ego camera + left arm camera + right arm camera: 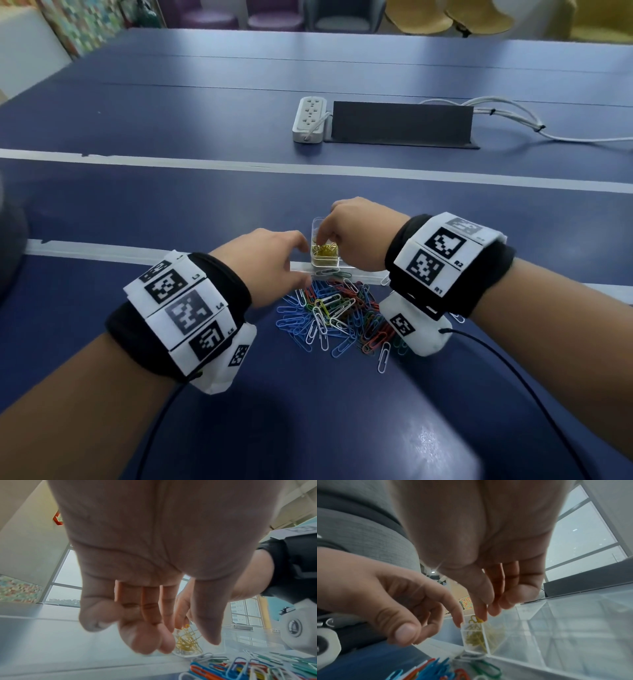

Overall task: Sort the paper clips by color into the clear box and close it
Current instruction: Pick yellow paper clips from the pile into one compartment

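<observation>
A small clear box [325,263] stands on the blue table [171,205] on a white tape line, with yellow paper clips [323,249] heaped in it. My right hand [320,240] reaches down over its open top. Its thumb and fingertips pinch a yellow clip [475,619] just above the box [494,639]. My left hand [301,251] is beside the box on the left, fingers loose, index tip touching the near left corner of the rim. A mixed pile of clips [335,315] in white, blue, red, green and yellow lies right in front of the box.
A white power strip [308,120], a dark grey panel [400,125] and white cables [513,116] lie farther back on the table. A second white tape line [205,163] crosses the table. Chairs stand beyond the far edge.
</observation>
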{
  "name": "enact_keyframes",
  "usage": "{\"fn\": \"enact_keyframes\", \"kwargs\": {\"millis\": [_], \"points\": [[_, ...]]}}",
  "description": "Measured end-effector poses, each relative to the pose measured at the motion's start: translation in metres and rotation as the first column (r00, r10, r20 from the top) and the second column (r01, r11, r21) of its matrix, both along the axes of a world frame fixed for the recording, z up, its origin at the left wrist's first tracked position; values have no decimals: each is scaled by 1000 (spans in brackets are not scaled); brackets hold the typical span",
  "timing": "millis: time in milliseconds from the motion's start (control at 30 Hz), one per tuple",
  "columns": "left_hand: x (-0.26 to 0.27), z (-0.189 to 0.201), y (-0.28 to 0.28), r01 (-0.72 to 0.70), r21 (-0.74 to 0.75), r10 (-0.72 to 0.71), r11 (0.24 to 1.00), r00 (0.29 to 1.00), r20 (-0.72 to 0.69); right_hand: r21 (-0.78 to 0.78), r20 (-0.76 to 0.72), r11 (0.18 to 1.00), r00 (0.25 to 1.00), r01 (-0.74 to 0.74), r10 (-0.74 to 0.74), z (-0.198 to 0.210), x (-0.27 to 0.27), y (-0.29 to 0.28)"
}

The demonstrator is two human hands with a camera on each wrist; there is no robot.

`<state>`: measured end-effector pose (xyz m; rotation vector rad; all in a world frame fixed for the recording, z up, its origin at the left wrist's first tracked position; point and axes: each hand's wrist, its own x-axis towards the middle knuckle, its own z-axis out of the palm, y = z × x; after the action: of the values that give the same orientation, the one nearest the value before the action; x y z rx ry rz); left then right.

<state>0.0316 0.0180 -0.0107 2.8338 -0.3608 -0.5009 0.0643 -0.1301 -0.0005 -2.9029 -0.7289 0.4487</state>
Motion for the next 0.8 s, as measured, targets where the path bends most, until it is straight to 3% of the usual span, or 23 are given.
{"fn": "enact_keyframes", "kwargs": {"millis": [300, 400, 567, 800], "points": [[-11, 4, -5, 99, -49, -98, 994, 995, 8, -63, 41, 998, 999, -12, 15, -2, -3, 2], [-12, 2, -12, 142, -22, -143, 990, 990, -18, -12, 36, 1000, 999, -13, 13, -2, -2, 3], [-14, -3, -17, 168, 29, -167, 985, 985, -38, -73, 59, 997, 997, -40, 44, -2, -3, 0], [-14, -3, -14, 182, 33, -181, 983, 983, -39, 37, 61, 999, 998, -36, 34, 1, -6, -11]]}}
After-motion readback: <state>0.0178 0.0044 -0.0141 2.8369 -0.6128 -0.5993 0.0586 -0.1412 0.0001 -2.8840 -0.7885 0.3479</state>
